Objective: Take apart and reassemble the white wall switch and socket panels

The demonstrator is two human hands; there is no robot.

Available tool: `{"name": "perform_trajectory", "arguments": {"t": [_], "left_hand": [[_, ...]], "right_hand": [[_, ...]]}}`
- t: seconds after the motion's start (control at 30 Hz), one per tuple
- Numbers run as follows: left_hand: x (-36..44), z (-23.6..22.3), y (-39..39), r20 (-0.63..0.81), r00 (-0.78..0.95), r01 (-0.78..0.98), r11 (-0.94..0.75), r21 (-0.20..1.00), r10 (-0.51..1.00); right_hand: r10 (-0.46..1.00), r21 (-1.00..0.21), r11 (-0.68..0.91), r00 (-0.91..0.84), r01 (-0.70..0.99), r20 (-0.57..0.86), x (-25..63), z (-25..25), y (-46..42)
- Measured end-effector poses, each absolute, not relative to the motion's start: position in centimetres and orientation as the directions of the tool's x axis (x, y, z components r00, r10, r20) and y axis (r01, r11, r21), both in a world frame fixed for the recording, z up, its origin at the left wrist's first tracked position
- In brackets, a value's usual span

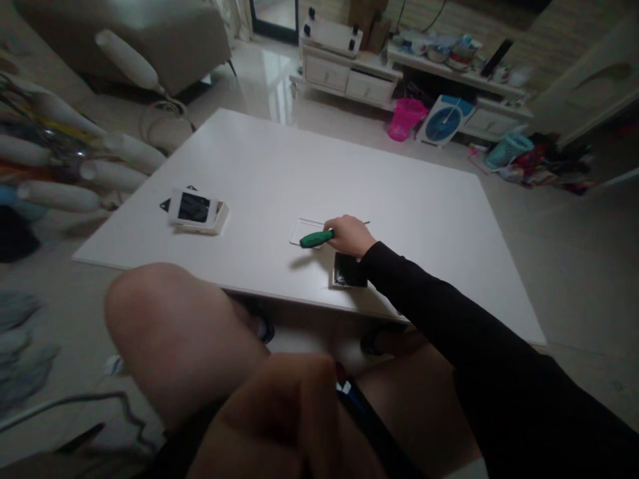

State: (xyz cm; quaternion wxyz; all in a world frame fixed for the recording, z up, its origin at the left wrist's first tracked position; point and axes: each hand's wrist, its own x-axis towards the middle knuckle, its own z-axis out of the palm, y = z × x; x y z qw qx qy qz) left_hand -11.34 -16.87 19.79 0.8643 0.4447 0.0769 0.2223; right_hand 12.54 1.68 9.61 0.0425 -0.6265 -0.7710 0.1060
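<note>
My right hand (351, 235) is closed around a screwdriver with a green handle (316, 239), above the white table. Its handle points left, and a thin dark tip shows past the far side of the hand. Under the handle lies a clear flat rectangular piece (299, 229). Just below the wrist sits a small white box with a black face (347, 273), partly covered by the sleeve. Close to the camera, my left hand (279, 416) is closed, blurred and dark, with its fingers curled together; what they hold, if anything, is hidden.
A stack of white boxes with a dark picture (194, 207) lies at the table's (399, 193) left. My knee (164, 319) is against the near edge. Lamp-like white tubes (60, 196) stand at left. Beyond are a pink basket (405, 118), a fan (443, 121) and low cabinets (327, 72).
</note>
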Motion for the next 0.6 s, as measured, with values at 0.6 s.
{"name": "perform_trajectory", "arguments": {"t": [0.6], "left_hand": [[-3.2,2.7,0.7,0.055,0.880,0.280,-0.608,0.743,0.472]], "right_hand": [[0.935,-0.192,-0.354,0.339,0.915,-0.105,32.7,6.0,-5.0]]}}
